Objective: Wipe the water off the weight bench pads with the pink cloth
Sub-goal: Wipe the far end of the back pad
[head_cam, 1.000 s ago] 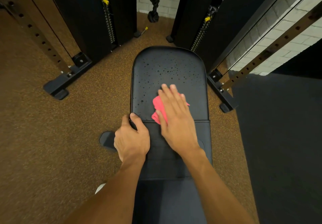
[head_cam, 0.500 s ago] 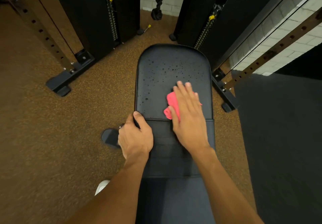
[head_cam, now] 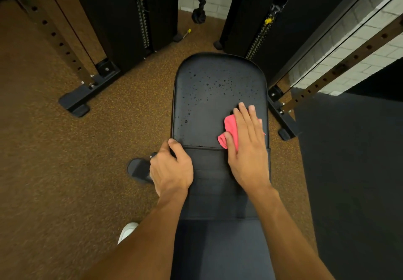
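Head camera is looking down on the speckled brown floor (head_cam: 65, 170) filling the left of the frame, with the black cable machine (head_cam: 113, 18) standing across the top. We are leaning over the weight bench (head_cam: 218, 181), which is running up the centre of the frame, its far pad (head_cam: 218, 109) lying beyond a nearer pad (head_cam: 220, 249) at the bottom centre. Our left hand (head_cam: 172, 170) is grasping the bench's left edge at the seam below the far pad, thumb resting on the pad's lower left corner and fingers curling over the side. Our right hand (head_cam: 248, 149) is lying flat with fingers straight, pressing the pink cloth (head_cam: 230, 127) onto the lower right part of the far pad; the cloth is bunched and showing only at the left of the palm. Water droplets (head_cam: 209, 83) are beading across the pad's upper and left parts, so we are judging the wipe as under way with much left. To do it well, we should be spreading the cloth wider under the palm, pressing evenly, and sweeping in overlapping passes toward the rounded far end and the left edge, while the left hand is steadying us. Whether the nearer pad is wet we cannot tell.
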Action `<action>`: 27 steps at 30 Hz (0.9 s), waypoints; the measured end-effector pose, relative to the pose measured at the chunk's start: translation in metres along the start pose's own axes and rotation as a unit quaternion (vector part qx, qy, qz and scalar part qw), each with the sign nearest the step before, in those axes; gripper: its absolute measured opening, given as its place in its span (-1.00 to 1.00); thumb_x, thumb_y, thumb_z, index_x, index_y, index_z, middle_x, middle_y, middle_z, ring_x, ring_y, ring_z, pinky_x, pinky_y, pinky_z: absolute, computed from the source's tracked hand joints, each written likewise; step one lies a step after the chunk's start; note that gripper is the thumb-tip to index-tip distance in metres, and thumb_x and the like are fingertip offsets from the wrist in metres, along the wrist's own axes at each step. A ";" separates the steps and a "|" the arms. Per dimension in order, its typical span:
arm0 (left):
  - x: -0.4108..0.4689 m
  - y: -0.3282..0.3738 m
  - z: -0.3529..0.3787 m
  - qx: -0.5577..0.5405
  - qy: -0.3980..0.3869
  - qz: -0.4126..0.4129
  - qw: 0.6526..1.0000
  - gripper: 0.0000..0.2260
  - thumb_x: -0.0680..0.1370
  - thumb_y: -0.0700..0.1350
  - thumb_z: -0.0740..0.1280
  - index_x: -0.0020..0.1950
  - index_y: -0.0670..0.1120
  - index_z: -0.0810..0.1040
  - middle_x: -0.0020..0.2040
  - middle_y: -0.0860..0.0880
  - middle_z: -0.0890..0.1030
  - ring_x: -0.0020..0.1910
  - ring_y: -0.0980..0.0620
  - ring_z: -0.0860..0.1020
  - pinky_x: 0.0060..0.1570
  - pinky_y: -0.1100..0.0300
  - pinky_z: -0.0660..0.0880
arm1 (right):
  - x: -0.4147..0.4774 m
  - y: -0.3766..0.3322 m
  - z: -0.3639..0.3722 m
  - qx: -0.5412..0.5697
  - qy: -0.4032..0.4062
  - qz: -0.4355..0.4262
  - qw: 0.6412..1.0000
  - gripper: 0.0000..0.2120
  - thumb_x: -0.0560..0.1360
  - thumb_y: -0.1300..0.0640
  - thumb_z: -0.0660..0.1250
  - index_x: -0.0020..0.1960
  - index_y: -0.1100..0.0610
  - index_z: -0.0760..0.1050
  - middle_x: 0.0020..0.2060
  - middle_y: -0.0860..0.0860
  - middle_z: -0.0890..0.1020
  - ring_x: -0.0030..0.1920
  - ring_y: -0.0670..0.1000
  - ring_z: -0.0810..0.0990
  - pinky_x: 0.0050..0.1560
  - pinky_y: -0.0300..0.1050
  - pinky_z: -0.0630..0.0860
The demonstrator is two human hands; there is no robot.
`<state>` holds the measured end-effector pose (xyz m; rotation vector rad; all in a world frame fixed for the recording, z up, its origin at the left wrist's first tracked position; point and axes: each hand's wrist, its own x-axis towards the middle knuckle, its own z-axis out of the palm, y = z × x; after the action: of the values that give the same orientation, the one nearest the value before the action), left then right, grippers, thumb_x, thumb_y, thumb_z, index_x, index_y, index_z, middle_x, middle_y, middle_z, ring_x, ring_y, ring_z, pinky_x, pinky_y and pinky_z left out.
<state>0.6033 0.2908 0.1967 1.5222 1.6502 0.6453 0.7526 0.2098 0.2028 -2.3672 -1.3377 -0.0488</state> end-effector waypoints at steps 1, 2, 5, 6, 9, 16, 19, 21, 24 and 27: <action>0.000 -0.001 -0.001 0.001 0.001 -0.001 1.000 -0.47 0.64 0.14 -0.04 -0.04 -0.13 0.63 -0.24 -0.19 0.65 -0.16 -0.29 0.61 -0.06 -0.08 0.51 | 0.000 -0.008 0.004 -0.005 0.010 0.016 1.000 -0.45 0.78 0.01 0.13 0.69 0.20 0.17 0.71 0.06 0.16 0.73 0.05 -0.04 0.70 0.22 0.04; 0.000 -0.001 0.000 0.002 0.002 -0.001 1.000 -0.47 0.64 0.14 -0.04 -0.03 -0.13 0.63 -0.23 -0.19 0.65 -0.15 -0.29 0.61 -0.05 -0.08 0.50 | 0.001 -0.020 0.009 -0.009 0.016 0.024 1.000 -0.45 0.77 0.01 0.11 0.69 0.21 0.17 0.71 0.08 0.17 0.73 0.08 -0.03 0.70 0.23 0.03; 0.000 -0.004 0.001 0.000 0.009 0.005 1.000 -0.44 0.63 0.15 -0.05 0.02 -0.16 0.65 -0.16 -0.25 0.67 -0.10 -0.32 0.61 -0.01 -0.11 0.52 | 0.010 -0.063 0.025 0.016 0.003 -0.016 1.000 -0.45 0.76 0.01 0.13 0.68 0.21 0.20 0.70 0.10 0.19 0.73 0.09 -0.02 0.71 0.20 0.00; 0.001 -0.004 0.002 -0.001 0.012 0.008 1.000 -0.43 0.63 0.15 -0.05 0.02 -0.17 0.65 -0.15 -0.26 0.68 -0.09 -0.33 0.61 -0.01 -0.12 0.53 | 0.012 -0.069 0.028 0.020 -0.008 -0.044 0.999 -0.45 0.76 0.01 0.13 0.69 0.20 0.20 0.70 0.09 0.18 0.73 0.08 -0.02 0.71 0.19 -0.01; 0.000 -0.003 0.002 -0.006 0.018 0.012 1.000 -0.45 0.64 0.13 -0.03 0.02 -0.17 0.66 -0.11 -0.28 0.68 -0.07 -0.32 0.61 0.00 -0.12 0.50 | 0.011 -0.055 0.023 0.002 -0.035 -0.099 0.995 -0.45 0.77 0.00 0.14 0.70 0.16 0.17 0.71 0.04 0.15 0.73 0.03 -0.06 0.71 0.15 0.02; 0.002 -0.006 0.002 -0.028 0.005 -0.004 1.000 -0.53 0.70 0.08 0.04 -0.02 -0.15 0.65 -0.24 -0.19 0.66 -0.18 -0.23 0.61 -0.05 -0.07 0.54 | 0.015 -0.034 0.017 0.001 0.020 0.005 1.000 -0.47 0.78 0.02 0.11 0.69 0.21 0.19 0.71 0.06 0.17 0.73 0.06 -0.04 0.71 0.18 -0.01; 0.003 -0.006 0.002 -0.039 0.008 0.005 0.999 -0.52 0.66 0.12 0.02 -0.08 -0.13 0.62 -0.29 -0.16 0.63 -0.22 -0.22 0.60 -0.10 -0.06 0.52 | 0.040 -0.060 0.026 0.030 0.009 -0.040 0.999 -0.48 0.77 0.03 0.12 0.67 0.21 0.23 0.70 0.08 0.20 0.73 0.09 -0.01 0.72 0.16 -0.04; 0.004 -0.008 0.002 -0.042 0.013 0.010 0.999 -0.51 0.64 0.13 0.02 -0.10 -0.15 0.61 -0.30 -0.18 0.63 -0.22 -0.25 0.59 -0.13 -0.03 0.45 | 0.043 -0.067 0.027 0.021 -0.022 -0.097 0.995 -0.47 0.77 0.03 0.12 0.68 0.20 0.23 0.70 0.07 0.19 0.73 0.09 -0.01 0.71 0.18 -0.02; 0.003 -0.010 0.002 -0.046 0.012 0.012 0.999 -0.47 0.63 0.15 0.00 -0.05 -0.18 0.63 -0.26 -0.21 0.65 -0.18 -0.27 0.60 -0.10 -0.08 0.50 | 0.023 -0.049 0.017 -0.016 -0.077 -0.189 0.979 -0.46 0.78 0.01 0.12 0.70 0.17 0.17 0.72 0.03 0.13 0.73 0.04 -0.07 0.71 0.16 0.01; 0.005 -0.008 0.002 -0.045 0.007 0.008 0.999 -0.46 0.62 0.18 -0.01 -0.05 -0.14 0.64 -0.27 -0.19 0.64 -0.19 -0.26 0.60 -0.08 -0.11 0.55 | 0.024 -0.023 0.006 -0.006 -0.055 -0.151 0.987 -0.47 0.78 0.02 0.15 0.70 0.15 0.19 0.72 0.01 0.13 0.73 0.00 -0.08 0.71 0.13 0.00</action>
<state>0.6006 0.2938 0.1881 1.4705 1.5984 0.7313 0.7450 0.2420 0.2105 -2.1838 -1.7431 -0.0137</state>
